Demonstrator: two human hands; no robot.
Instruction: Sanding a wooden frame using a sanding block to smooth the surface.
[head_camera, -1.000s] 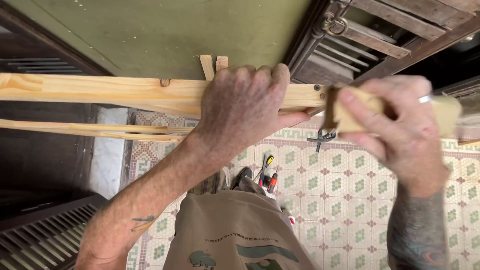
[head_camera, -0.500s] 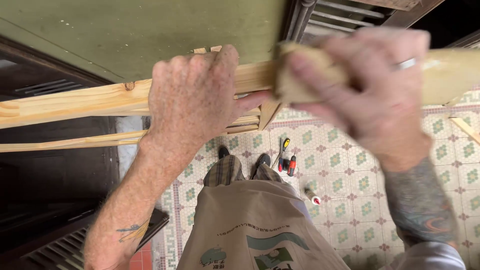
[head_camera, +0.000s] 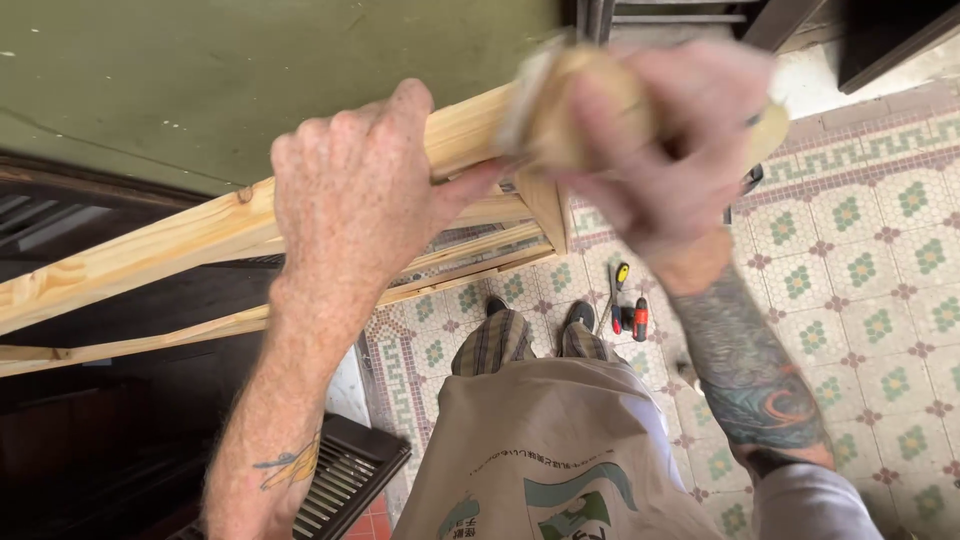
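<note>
Below you the tiled floor (head_camera: 860, 300) spreads out to the right, with the green wall (head_camera: 250, 70) ahead and a dark louvred panel (head_camera: 340, 480) at lower left. Across the middle runs the pale wood frame (head_camera: 150, 245), its top rail slanting up from left to right, a thinner rail under it and a short post (head_camera: 545, 205) at the corner. Your left hand (head_camera: 350, 205) is clamped over the top rail, fingers curled across its far edge. Your right hand (head_camera: 660, 150) is closed around a tan sanding block (head_camera: 570, 115) pressed on the rail's right end, just beside your left thumb; it is blurred, so the grip is hard to read exactly. The rail looks clean and bare along its left run; I judge the sanding is mid-way, with the corner in hand. Between your shoes lie screwdrivers (head_camera: 625, 300)
</note>
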